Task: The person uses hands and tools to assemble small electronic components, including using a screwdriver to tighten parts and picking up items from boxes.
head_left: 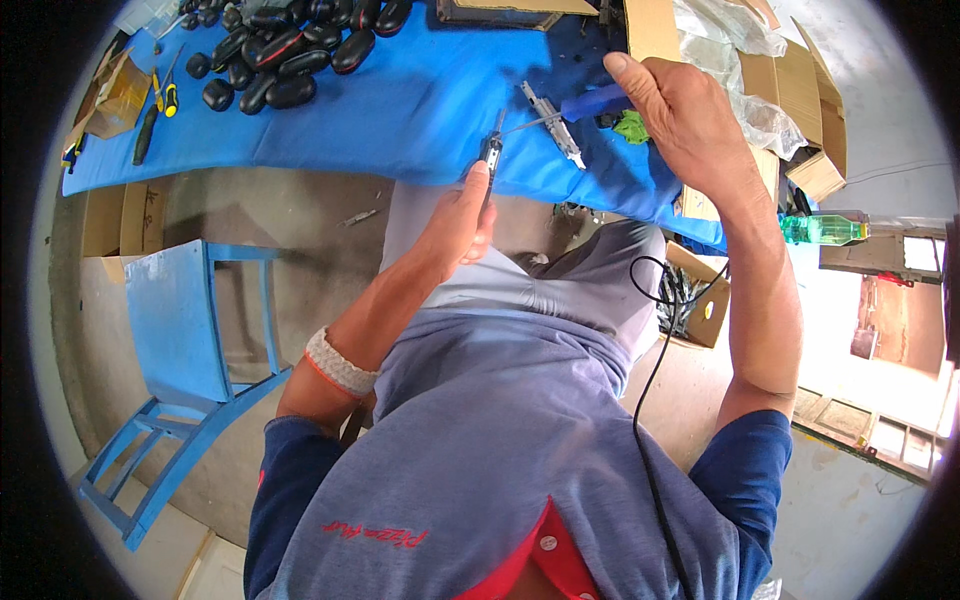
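My left hand (462, 228) is closed around a slim dark and metallic part (491, 150), held upright at the near edge of the blue-covered table (400, 120). My right hand (695, 115) grips a screwdriver (592, 102) by its blue handle. Its thin shaft points left, and the tip reaches the upper end of the part; whether it touches cannot be made out. Beneath the shaft, a long silvery metal piece (555, 125) lies on the cloth. A crumpled bright green thing (631, 127) rests close to my right hand.
Many black rounded cases (290, 92) are heaped at the far left, near a yellow-handled screwdriver (171, 101) and a cardboard box (118, 98). Open cartons (795, 90) crowd the right. A blue chair (178, 320) stands left. Below the table sits a box of parts (708, 312); a black cable (642, 440) crosses my shirt.
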{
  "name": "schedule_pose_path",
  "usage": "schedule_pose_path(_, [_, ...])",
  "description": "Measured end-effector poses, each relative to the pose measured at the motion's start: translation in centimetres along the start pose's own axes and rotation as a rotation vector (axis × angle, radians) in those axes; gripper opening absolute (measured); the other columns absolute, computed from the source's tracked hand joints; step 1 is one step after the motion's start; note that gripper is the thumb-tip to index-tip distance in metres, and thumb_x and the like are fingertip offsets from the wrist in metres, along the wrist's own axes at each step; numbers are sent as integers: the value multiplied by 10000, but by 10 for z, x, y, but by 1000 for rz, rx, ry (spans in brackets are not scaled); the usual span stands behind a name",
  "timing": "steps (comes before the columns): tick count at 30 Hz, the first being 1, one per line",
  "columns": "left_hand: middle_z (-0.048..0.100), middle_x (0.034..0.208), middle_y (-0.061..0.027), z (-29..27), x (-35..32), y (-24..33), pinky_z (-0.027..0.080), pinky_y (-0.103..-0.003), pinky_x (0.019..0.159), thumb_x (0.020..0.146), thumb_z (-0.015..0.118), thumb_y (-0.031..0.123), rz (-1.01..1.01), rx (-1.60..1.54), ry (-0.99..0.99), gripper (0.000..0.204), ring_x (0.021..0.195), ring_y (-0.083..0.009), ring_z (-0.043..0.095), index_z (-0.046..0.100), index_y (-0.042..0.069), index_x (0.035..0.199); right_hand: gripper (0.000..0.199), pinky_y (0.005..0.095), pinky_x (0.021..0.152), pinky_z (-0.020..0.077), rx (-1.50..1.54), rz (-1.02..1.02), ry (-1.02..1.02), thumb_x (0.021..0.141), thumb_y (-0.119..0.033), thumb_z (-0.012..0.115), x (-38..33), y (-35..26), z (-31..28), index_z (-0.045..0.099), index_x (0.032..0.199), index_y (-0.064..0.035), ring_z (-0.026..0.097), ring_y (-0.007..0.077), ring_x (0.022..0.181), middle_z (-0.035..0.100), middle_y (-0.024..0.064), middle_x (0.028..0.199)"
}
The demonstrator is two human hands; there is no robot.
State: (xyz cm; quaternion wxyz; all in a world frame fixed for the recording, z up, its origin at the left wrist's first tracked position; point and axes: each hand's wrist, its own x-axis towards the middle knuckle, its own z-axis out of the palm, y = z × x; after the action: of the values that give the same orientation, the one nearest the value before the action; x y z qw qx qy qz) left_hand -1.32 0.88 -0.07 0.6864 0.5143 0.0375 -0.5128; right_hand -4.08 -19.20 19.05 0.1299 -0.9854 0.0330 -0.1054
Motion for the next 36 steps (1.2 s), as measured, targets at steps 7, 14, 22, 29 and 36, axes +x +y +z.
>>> schedule_pose_path(7, [259, 475, 37, 5, 0, 1, 133, -283, 358, 911, 364, 669, 9, 4, 24, 626, 364, -86, 218, 343, 136, 584, 298, 368, 530, 405, 326, -117, -70, 926, -300, 569, -6, 6, 5, 607, 886, -8, 518, 222, 558, 557, 131, 633])
schedule_pose_path(14, [292, 472, 38, -2, 1, 0, 171, -255, 346, 926, 378, 642, 24, 20, -11, 593, 361, -79, 237, 383, 126, 634, 413, 435, 576, 432, 121, -100, 147, 938, -408, 534, -7, -7, 8, 611, 867, -8, 571, 349, 607, 594, 164, 661])
schedule_pose_path(22, [294, 470, 29, 0, 0, 1, 170, -266, 350, 915, 380, 658, 24, 24, -3, 607, 364, -84, 251, 379, 123, 629, 385, 404, 582, 428, 98, -35, -51, 936, -384, 545, 1, 6, -2, 594, 916, -3, 554, 309, 613, 553, 155, 635])
schedule_pose_path(29, [285, 472, 24, 1, -1, 2, 152, -278, 348, 919, 358, 658, 37, 39, 5, 615, 364, -89, 245, 360, 126, 611, 361, 386, 585, 437, 309, -105, -127, 938, -372, 543, -1, 9, -1, 577, 994, -17, 558, 268, 600, 564, 115, 623])
schedule_pose_path(36, [303, 468, 30, -1, 1, 1, 176, -259, 351, 917, 373, 658, 22, 39, -9, 608, 364, -81, 257, 374, 127, 621, 545, 460, 628, 458, -264, 72, -40, 951, -488, 460, 4, -1, -4, 601, 759, 2, 610, 396, 698, 597, 178, 626])
